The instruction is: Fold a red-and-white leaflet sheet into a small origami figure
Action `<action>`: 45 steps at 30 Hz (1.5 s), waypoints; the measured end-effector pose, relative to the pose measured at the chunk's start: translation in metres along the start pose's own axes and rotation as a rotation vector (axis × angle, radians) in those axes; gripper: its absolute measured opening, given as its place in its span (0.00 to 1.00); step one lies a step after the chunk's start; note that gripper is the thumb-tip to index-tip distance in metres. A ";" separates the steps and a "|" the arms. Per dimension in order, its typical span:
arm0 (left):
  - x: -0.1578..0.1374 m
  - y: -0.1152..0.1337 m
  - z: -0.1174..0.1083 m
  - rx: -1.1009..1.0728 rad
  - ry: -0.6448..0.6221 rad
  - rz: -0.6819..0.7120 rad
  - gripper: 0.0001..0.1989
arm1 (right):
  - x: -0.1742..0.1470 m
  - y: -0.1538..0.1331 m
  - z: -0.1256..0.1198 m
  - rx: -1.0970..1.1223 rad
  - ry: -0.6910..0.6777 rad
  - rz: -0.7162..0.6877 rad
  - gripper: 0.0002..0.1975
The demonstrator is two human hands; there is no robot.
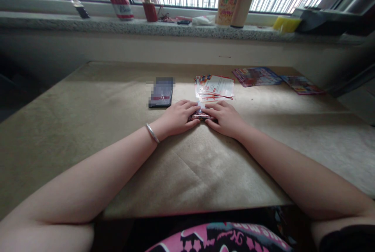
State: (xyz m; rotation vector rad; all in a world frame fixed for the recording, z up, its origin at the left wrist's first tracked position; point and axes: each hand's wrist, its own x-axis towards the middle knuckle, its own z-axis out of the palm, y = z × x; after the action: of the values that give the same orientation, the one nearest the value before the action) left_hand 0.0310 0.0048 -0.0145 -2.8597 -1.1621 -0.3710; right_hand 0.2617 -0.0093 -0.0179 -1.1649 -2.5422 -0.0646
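A small stack of printed cards (202, 116) lies low on the table, between my two hands. My left hand (182, 117), with a silver bangle on its wrist, is closed on the stack's left end, thumb along the near edge and fingers over the top. From the other side my right hand (225, 117) grips the right end in the same way. Most of the stack is hidden under the fingers. Just beyond it, a loose fan of white cards with orange borders (218, 86) lies on the tabletop.
To the left of the cards lies a dark phone (161, 92). Colourful packets (258, 76) and another colourful packet (303, 84) rest at the back right of the beige-covered table (88, 127). On the windowsill stand a red can (120, 4) and a patterned cup (227, 4).
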 end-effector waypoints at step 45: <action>0.000 -0.001 0.002 -0.033 -0.107 -0.069 0.25 | -0.003 -0.007 -0.003 0.171 0.040 -0.238 0.12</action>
State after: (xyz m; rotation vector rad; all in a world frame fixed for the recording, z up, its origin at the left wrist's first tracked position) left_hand 0.0308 0.0057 -0.0169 -2.9060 -1.2866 -0.2435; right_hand 0.2593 -0.0165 -0.0152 -0.7869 -2.5807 0.0707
